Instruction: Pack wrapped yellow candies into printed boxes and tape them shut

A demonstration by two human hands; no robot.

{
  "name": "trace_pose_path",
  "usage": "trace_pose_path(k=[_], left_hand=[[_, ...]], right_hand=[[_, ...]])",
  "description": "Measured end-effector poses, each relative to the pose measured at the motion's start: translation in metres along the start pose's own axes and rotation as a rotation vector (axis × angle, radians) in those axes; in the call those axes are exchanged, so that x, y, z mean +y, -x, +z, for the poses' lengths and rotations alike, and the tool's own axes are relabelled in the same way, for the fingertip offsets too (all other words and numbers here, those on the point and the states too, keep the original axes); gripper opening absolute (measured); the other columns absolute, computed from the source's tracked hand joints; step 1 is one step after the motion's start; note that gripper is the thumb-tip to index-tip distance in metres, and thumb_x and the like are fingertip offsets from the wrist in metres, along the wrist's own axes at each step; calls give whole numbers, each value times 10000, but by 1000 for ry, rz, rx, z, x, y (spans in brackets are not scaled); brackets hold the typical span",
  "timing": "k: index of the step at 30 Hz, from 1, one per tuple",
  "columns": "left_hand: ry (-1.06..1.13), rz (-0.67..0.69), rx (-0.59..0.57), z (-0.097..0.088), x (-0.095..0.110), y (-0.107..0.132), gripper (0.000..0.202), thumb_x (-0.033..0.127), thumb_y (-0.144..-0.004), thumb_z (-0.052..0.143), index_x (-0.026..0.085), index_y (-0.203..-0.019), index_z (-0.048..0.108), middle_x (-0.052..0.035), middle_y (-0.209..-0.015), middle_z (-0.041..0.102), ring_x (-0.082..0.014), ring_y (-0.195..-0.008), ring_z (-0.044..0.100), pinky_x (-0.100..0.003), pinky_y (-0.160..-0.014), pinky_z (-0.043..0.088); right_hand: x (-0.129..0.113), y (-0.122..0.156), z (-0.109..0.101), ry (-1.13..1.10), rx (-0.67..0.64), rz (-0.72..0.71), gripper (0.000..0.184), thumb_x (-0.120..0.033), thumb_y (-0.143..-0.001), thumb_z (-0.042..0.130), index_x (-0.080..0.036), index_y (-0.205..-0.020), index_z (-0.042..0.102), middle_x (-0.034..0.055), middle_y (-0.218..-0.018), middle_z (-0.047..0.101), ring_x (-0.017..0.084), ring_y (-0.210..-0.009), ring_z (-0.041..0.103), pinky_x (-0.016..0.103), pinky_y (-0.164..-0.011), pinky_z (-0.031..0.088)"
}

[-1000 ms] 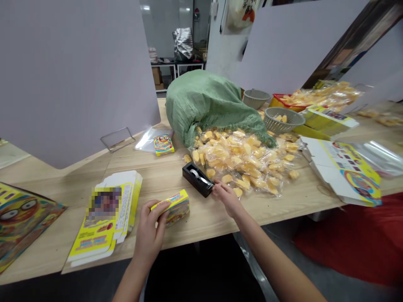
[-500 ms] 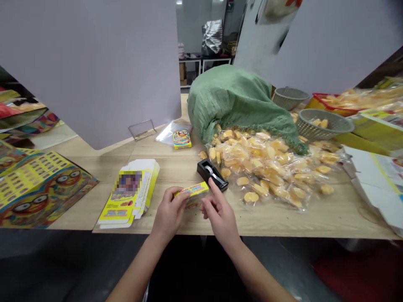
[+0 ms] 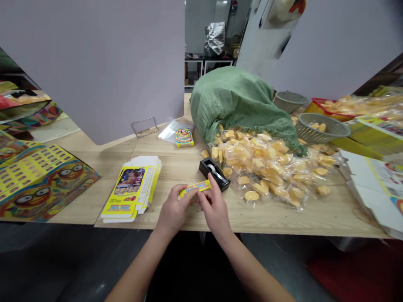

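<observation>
While both hands close on it, a small yellow carton (image 3: 194,188) is held edge-up over the pale wood table (image 3: 315,220), near its front edge.
Left hand (image 3: 174,208) is curled round one end; right hand (image 3: 214,205) pinches the other from above; the hands nearly touch, wrists low, forearms converging from the near edge; the carton's end is hidden between them; a black tape dispenser (image 3: 214,174) sits just beyond; a stack of flat yellow cartons (image 3: 132,187) lies left; bagged yellow pieces (image 3: 261,167) fan out from a green woven sack (image 3: 236,100); a grey plastic basket (image 3: 321,128) sits farther right.
</observation>
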State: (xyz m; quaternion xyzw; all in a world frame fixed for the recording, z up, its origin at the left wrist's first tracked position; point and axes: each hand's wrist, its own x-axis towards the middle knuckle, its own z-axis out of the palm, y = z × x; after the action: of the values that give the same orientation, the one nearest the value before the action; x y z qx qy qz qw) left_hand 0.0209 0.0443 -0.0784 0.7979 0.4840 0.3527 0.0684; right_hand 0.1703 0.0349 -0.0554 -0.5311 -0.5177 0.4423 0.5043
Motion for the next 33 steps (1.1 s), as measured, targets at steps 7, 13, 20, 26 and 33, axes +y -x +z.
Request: trace_pose_path(k=[7, 13, 20, 26, 33], left_hand=[[-3, 67, 52, -3, -2, -3, 357, 174, -922, 456, 273, -1235, 596, -80, -1159, 547, -202, -1068, 566, -355, -896, 526], [9, -52, -60, 0, -2, 3, 314, 259, -904, 473, 258, -1158, 657, -92, -1189, 573, -271, -1097, 563, -411, -872, 525], [216, -6, 140, 4, 1, -3, 247, 211, -899, 518, 221, -1146, 526, -76, -1129, 577, -207, -1085, 576, -395, -926, 510], [192, -89, 57, -15, -1, 13, 584, 161, -885, 486, 182, -1405, 222, -165, -1323, 469, -223, -1237, 501, -416, -1000, 479], [-495, -402, 34, -66, -64, 44, 587, 316, -856, 573, 117, -1376, 387, -213, -1400, 452, -371, -1306, 427, -525, -1019, 426]], right_hand=[[24, -1, -39, 423, 93, -115, 497, -300, -882, 534, -164, -1354, 457, 43, -739, 658, 218, -707, 643, 404, -708, 545], [26, -18, -63, 796, 6, -836, 504, -144, -889, 547, -289, -1368, 486, 118, -1423, 460, 287, -1363, 389, 477, -1051, 435], [17, -27, -58, 875, -49, -976, 592, -137, -880, 549, -215, -1440, 372, 161, -1413, 470, 308, -1386, 350, 501, -1047, 426], [-47, -31, -37, 1128, -490, -788, 492, -136, -860, 554, -119, -1347, 483, 162, -1124, 665, 290, -1067, 612, 436, -894, 498], [-30, -88, -21, 172, -249, 226, 226, -409, -797, 602, -188, -838, 618, 68, -849, 697, 243, -787, 674, 378, -718, 541]])
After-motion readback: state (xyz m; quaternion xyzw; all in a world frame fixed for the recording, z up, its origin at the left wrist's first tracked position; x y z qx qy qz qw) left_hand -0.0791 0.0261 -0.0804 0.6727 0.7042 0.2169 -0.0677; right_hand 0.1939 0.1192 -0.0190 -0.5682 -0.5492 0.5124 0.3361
